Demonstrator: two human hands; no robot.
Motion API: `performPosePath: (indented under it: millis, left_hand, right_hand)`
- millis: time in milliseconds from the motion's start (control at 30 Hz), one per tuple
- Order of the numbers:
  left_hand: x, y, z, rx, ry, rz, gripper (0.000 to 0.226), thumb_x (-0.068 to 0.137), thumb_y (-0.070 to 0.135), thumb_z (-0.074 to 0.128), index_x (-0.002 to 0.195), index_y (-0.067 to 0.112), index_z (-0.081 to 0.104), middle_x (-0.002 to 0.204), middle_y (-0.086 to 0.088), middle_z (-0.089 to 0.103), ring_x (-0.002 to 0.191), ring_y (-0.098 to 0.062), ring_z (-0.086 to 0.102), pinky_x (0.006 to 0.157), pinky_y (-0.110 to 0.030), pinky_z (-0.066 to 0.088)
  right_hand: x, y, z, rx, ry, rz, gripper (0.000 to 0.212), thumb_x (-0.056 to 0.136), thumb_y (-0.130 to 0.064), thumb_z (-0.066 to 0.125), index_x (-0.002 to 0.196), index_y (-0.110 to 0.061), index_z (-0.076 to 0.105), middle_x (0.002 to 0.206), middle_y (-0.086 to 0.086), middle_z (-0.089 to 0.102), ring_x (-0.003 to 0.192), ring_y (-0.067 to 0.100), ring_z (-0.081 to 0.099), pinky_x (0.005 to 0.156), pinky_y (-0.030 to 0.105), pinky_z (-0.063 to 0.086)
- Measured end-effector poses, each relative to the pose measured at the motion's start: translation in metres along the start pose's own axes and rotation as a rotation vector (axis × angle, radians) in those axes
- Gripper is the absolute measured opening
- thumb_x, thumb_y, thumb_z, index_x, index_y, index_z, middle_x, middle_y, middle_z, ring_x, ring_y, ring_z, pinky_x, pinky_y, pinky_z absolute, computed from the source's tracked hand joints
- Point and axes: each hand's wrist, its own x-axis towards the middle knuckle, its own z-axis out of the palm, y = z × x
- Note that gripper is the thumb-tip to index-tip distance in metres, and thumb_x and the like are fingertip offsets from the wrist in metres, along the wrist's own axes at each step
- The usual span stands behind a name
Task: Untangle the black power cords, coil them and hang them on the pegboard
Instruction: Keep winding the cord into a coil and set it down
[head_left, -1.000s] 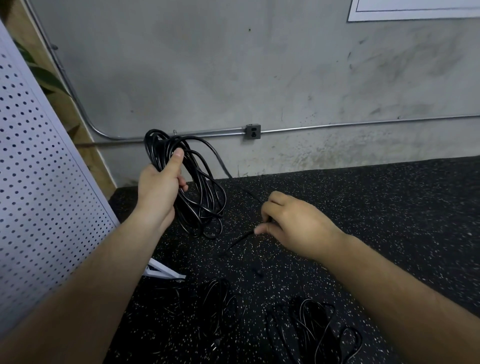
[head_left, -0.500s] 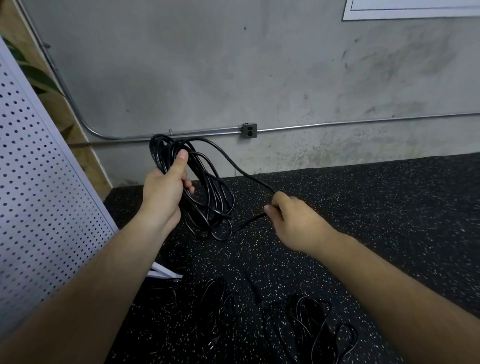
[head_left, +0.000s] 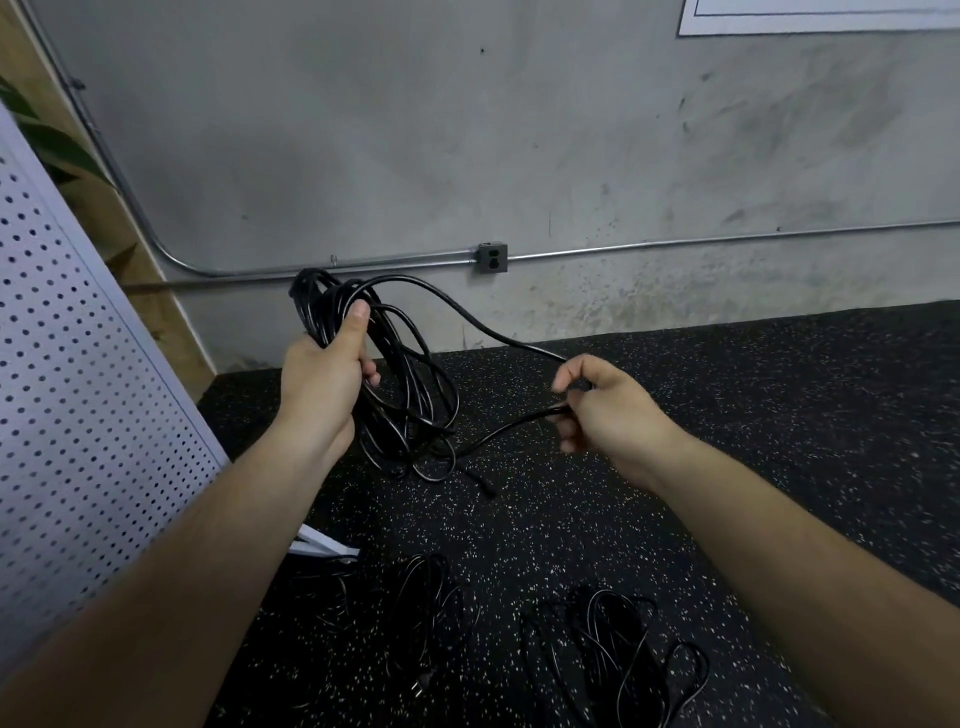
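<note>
Above the black speckled rubber floor (head_left: 753, 415), the left hand (head_left: 322, 387) curls its fingers (head_left: 370, 371) round a coiled black power cord (head_left: 415, 410), loops hanging lengthwise downward; the right hand (head_left: 613, 410) pinches its loose strand (head_left: 498, 338), stretched sideways.

Black cord (head_left: 317, 296); black floor (head_left: 753, 405) flecked white; white pegboard (head_left: 78, 395) dotted with dark holes; grey wall (head_left: 415, 130), smudged darker; silver conduit (head_left: 727, 240); green leaf (head_left: 57, 150).

no readable text, labels or numbers.
</note>
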Motion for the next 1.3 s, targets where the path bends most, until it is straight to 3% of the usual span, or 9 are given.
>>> performPosePath:
  millis: [200,300,400,567,667,967,1100,1167,1300]
  left_hand:
    - [-0.002,0.003,0.001,-0.026,0.022,-0.045,0.041,0.095,0.042,0.07,0.069,0.017,0.052,0.056,0.003,0.049,0.05,-0.009,0.048,0.057,-0.026,0.05]
    - [-0.002,0.003,0.0,0.001,0.048,-0.035,0.034,0.095,0.041,0.07,0.076,0.018,0.054,0.06,0.006,0.05,0.051,-0.007,0.048,0.054,-0.023,0.05]
    - [-0.005,-0.001,0.001,0.017,0.043,-0.076,0.036,0.095,0.042,0.07,0.075,0.017,0.053,0.063,0.002,0.049,0.053,-0.009,0.049,0.056,-0.025,0.05]
    - [-0.013,-0.007,0.01,0.058,0.028,-0.12,0.037,0.094,0.044,0.071,0.079,0.014,0.055,0.067,0.0,0.051,0.056,-0.011,0.049,0.059,-0.027,0.051]
    - [-0.015,-0.009,0.012,0.058,0.016,-0.135,0.04,0.092,0.048,0.072,0.082,0.012,0.056,0.069,0.0,0.053,0.057,-0.012,0.051,0.059,-0.028,0.052]
    - [-0.035,0.0,0.028,-0.271,-0.137,-0.234,0.066,0.064,0.075,0.069,0.079,0.012,0.056,0.06,0.001,0.055,0.053,-0.014,0.055,0.057,-0.03,0.054]
    - [-0.038,-0.005,0.024,-0.048,-0.161,-0.128,0.032,0.086,0.024,0.08,0.106,0.001,0.068,0.08,-0.007,0.07,0.07,-0.019,0.069,0.063,-0.032,0.06]
    - [-0.034,-0.008,0.021,0.03,-0.145,-0.045,0.011,0.092,0.013,0.071,0.098,0.005,0.065,0.072,0.0,0.066,0.066,-0.015,0.066,0.055,-0.028,0.054]
    - [-0.029,-0.007,0.015,0.19,-0.312,0.046,0.013,0.092,0.013,0.067,0.081,0.015,0.062,0.06,0.007,0.059,0.055,-0.009,0.057,0.056,-0.028,0.045]
  right_hand:
    - [0.011,-0.005,-0.011,0.517,0.004,0.158,0.04,0.099,0.007,0.017,0.088,-0.013,0.05,0.064,0.005,0.037,0.051,0.013,0.03,0.039,0.022,0.029]
    - [0.011,-0.01,-0.013,0.914,-0.003,0.22,0.031,0.106,0.002,0.021,0.092,-0.01,0.046,0.059,0.002,0.041,0.049,0.01,0.037,0.04,0.019,0.037]
    - [0.003,-0.019,-0.011,1.211,0.012,0.165,0.027,0.105,0.01,0.032,0.095,-0.007,0.051,0.078,0.017,0.063,0.06,0.018,0.067,0.053,0.023,0.058]
    - [-0.01,-0.032,-0.008,1.375,-0.054,0.003,0.032,0.1,0.018,0.035,0.093,-0.009,0.051,0.115,0.033,0.062,0.095,0.04,0.074,0.076,0.04,0.064]
    - [-0.014,-0.034,-0.003,1.357,-0.123,-0.027,0.034,0.097,0.021,0.035,0.095,-0.008,0.052,0.108,0.03,0.065,0.099,0.042,0.073,0.081,0.042,0.063]
    - [-0.038,-0.004,0.056,0.421,-0.215,-0.075,0.021,0.105,0.006,0.042,0.102,-0.002,0.061,0.108,0.019,0.069,0.092,0.022,0.074,0.091,0.032,0.059]
    - [-0.042,-0.007,0.056,-0.073,-0.285,-0.063,0.011,0.105,-0.014,0.052,0.104,-0.02,0.061,0.092,0.005,0.068,0.077,0.018,0.066,0.069,0.029,0.058]
    - [-0.043,-0.012,0.048,-0.311,-0.349,-0.064,0.006,0.103,-0.03,0.057,0.108,-0.031,0.058,0.094,0.009,0.072,0.08,0.027,0.074,0.07,0.039,0.062]
    - [-0.033,-0.011,0.033,-0.833,0.1,-0.505,0.015,0.099,-0.044,0.056,0.106,-0.031,0.061,0.087,-0.006,0.064,0.072,0.017,0.064,0.057,0.029,0.048]
